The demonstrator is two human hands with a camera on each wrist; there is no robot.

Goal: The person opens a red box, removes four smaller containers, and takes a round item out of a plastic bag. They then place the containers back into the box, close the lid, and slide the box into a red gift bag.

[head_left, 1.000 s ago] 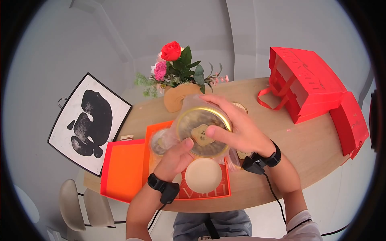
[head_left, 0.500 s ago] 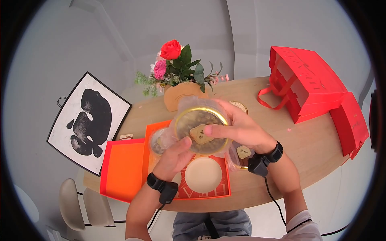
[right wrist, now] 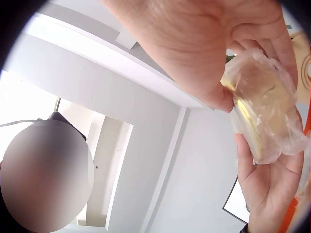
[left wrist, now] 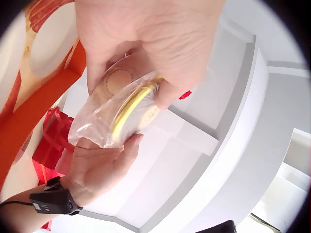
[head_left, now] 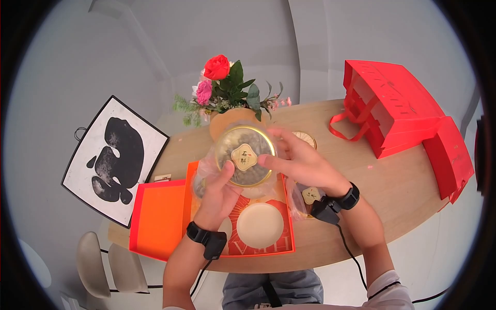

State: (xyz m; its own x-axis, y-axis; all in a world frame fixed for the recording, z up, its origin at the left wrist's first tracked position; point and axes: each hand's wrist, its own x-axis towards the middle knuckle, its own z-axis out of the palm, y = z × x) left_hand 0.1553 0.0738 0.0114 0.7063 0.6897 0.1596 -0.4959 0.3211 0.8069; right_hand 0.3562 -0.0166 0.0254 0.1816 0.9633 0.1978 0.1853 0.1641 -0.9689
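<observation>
A round clear jar (head_left: 245, 173) with a gold rim and a cream label is held up above the orange box, wrapped in clear plastic. My left hand (head_left: 219, 199) grips its lower left side, thumb on the lid by the label. On the right side my right hand (head_left: 307, 165) holds it, thumb tip at the label's edge. In the left wrist view the plastic wrap (left wrist: 95, 124) hangs loosely round the jar between both hands. The right wrist view shows the wrapped jar (right wrist: 265, 109) edge-on, fingers behind it.
The orange box (head_left: 293, 227) has a round cream recess (head_left: 260, 225) and another wrapped jar at its upper left. Its orange lid (head_left: 157, 219) lies left. Right are a labelled jar (head_left: 311, 195) and a red bag (head_left: 398, 111). Behind stands a flower vase (head_left: 227, 120); left, a framed picture (head_left: 124, 155).
Both hands have brought the jar slightly left and up. Its label has turned more upright, and the right fingers have shifted along the rim.
</observation>
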